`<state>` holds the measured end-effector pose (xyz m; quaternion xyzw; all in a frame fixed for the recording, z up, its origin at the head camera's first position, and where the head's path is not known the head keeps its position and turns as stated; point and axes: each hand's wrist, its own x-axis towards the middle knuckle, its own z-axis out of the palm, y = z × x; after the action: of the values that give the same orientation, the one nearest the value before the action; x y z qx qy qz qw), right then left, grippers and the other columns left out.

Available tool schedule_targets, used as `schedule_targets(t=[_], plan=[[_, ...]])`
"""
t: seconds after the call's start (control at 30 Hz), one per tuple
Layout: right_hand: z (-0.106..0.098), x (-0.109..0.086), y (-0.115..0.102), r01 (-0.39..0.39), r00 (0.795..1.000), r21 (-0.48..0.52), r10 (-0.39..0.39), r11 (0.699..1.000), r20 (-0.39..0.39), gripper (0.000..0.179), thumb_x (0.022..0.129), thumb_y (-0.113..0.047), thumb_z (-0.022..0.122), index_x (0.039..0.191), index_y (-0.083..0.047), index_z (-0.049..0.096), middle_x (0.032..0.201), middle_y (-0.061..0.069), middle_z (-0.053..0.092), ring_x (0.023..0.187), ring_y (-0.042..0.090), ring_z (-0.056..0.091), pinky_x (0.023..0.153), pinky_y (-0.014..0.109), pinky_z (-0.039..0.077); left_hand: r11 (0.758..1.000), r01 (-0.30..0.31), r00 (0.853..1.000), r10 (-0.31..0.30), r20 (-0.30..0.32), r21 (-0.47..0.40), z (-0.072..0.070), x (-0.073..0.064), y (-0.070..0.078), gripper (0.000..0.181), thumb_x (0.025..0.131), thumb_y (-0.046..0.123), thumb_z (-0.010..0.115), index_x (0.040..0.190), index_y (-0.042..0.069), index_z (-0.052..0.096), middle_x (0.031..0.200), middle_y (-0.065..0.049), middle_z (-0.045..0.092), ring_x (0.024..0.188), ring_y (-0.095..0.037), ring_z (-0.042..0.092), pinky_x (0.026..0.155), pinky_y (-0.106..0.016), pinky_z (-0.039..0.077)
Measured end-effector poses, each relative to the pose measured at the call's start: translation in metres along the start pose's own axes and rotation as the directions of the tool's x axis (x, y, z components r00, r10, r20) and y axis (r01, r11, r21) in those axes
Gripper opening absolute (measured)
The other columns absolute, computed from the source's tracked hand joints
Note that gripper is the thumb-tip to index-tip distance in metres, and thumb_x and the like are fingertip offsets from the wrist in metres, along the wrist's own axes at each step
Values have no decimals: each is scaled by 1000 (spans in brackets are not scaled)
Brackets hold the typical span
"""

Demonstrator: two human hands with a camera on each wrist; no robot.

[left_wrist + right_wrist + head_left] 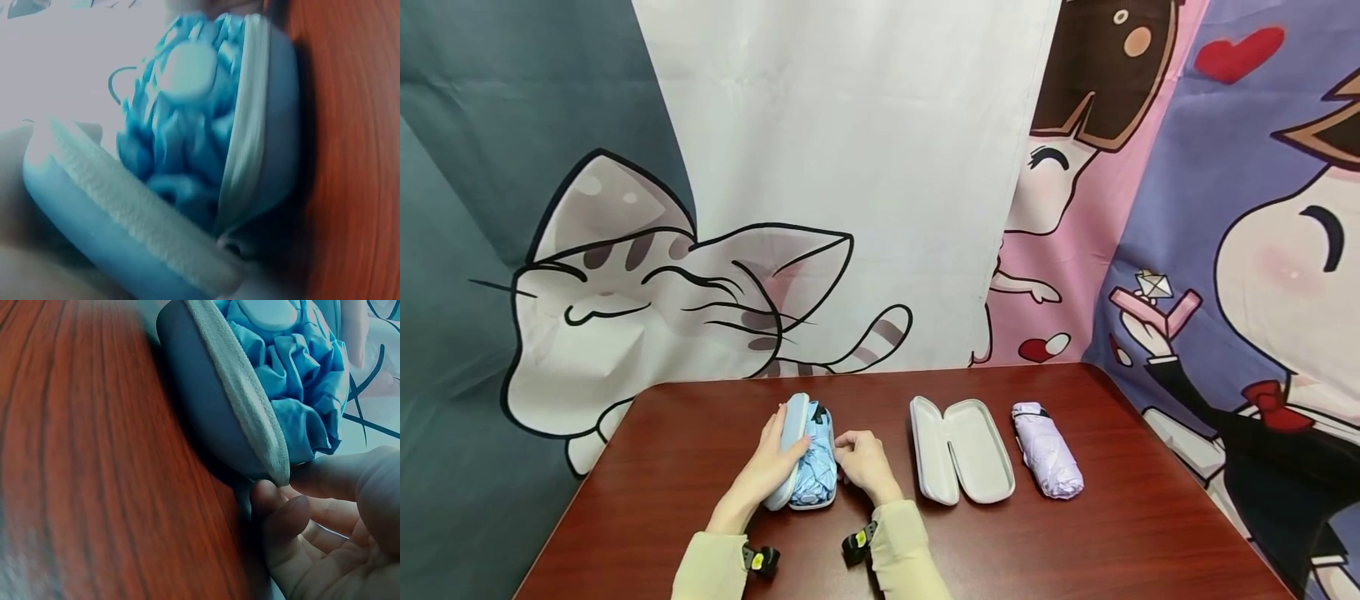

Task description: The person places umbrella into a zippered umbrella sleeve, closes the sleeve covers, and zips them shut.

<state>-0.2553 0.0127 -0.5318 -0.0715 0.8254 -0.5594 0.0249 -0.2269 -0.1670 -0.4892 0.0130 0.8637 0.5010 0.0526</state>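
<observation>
A light blue zip case (792, 437) stands part open on the table, its lid raised at the left. Inside lies a folded light blue umbrella (815, 471), with its pale round end (189, 72) facing the left wrist camera. My left hand (763, 471) holds the lid, thumb over its near edge and fingers behind. At the case's right side, my right hand (867, 461) pinches the zipped rim of the lower half between thumb and fingers, as the right wrist view shows. The left hand's fingers are mostly out of the left wrist view.
Right of my hands lies an open, pale grey case (981, 450), its two halves spread. Beside it is a folded lilac umbrella (1048, 452). The reddish-brown table (700, 433) ends at a printed cloth backdrop (850, 167).
</observation>
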Motion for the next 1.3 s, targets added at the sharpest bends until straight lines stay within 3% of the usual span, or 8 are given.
schedule_targets(t=[0.4,0.73,0.87,1.3], plan=[[1,1,4,11,1000,-24,-11,1000,-4,9,85,-1,62,87,-6,70,52,2,59,36,13,52,41,28,46,981,-1,996,17,-84,192,24,-3,8,79,95,31,59,156,5,15,158,-27,3,142,-50,9,106,-67,20],[-1,1,4,12,1000,-21,-13,1000,-7,10,83,0,61,87,-4,70,55,3,60,38,15,55,44,27,47,959,25,996,0,-89,283,36,0,21,76,95,31,60,155,5,20,157,-29,3,143,-48,5,102,-69,23],[-1,2,2,8,1000,-2,-8,1000,-14,11,82,2,64,88,-2,71,62,2,64,42,15,58,49,26,49,953,13,994,20,-106,304,40,0,26,76,94,29,62,154,4,23,157,-30,5,143,-49,6,100,-70,25],[-3,3,4,-38,999,106,34,994,38,9,85,6,65,91,2,70,65,3,65,42,13,57,47,28,51,920,-18,998,40,-50,390,43,-6,36,87,84,24,72,154,6,24,157,-32,2,143,-49,-1,96,-74,24]])
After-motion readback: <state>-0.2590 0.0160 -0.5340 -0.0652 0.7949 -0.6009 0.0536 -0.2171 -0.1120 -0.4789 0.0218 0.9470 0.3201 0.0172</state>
